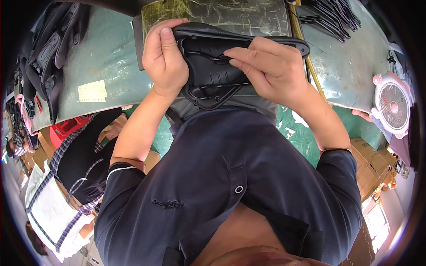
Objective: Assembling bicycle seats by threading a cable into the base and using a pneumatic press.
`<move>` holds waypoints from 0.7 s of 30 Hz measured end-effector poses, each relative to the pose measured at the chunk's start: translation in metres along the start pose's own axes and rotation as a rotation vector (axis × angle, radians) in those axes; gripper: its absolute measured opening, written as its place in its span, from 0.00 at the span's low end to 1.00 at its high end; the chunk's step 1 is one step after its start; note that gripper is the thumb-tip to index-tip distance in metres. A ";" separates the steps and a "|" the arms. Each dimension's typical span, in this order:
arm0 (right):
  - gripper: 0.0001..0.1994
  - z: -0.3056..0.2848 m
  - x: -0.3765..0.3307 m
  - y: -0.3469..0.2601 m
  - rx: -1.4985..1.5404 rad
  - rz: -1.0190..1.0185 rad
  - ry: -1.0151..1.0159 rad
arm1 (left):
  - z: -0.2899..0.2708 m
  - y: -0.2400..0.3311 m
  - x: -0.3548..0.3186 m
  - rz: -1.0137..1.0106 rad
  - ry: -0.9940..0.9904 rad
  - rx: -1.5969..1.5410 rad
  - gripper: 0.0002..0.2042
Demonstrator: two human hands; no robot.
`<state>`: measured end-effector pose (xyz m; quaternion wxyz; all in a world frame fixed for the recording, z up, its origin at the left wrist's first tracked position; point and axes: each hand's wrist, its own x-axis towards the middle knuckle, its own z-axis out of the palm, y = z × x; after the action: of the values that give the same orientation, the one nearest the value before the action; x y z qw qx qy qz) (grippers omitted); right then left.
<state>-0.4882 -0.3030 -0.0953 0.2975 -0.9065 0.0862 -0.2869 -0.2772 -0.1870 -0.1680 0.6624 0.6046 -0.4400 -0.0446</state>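
I hold a black bicycle saddle [212,73] upside down in front of my chest, its underside and metal rails facing me. My left hand [165,57] grips its left end, thumb lying over the edge. From the right, my right hand [266,66] holds the other side, fingertips pressed on the rails near the middle. The saddle is above the near edge of a green worktable [102,57].
Several black saddles [49,48] are piled at the table's left end and thin black parts [333,13] lie at the far right. A taped pad [230,15], a yellow rod [306,57], a small white fan [392,106], cardboard boxes [368,164] and a red crate [66,126] surround me.
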 end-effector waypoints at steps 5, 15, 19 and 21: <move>0.08 0.005 0.019 0.006 -0.089 -0.045 0.021 | 0.000 -0.001 0.009 0.040 -0.052 0.021 0.12; 0.13 -0.045 0.072 0.038 -0.315 -0.292 0.237 | -0.003 0.042 0.012 0.414 -0.200 0.484 0.28; 0.37 -0.011 0.038 0.012 -0.250 0.329 0.089 | 0.013 0.041 0.015 0.252 -0.102 0.624 0.26; 0.29 0.014 0.027 0.019 -0.266 0.268 0.274 | 0.031 0.048 0.019 0.338 -0.064 0.599 0.15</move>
<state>-0.4582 -0.3199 -0.1028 0.1964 -0.8708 0.2824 -0.3512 -0.3080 -0.2088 -0.1209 0.4393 0.6890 -0.5483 0.1779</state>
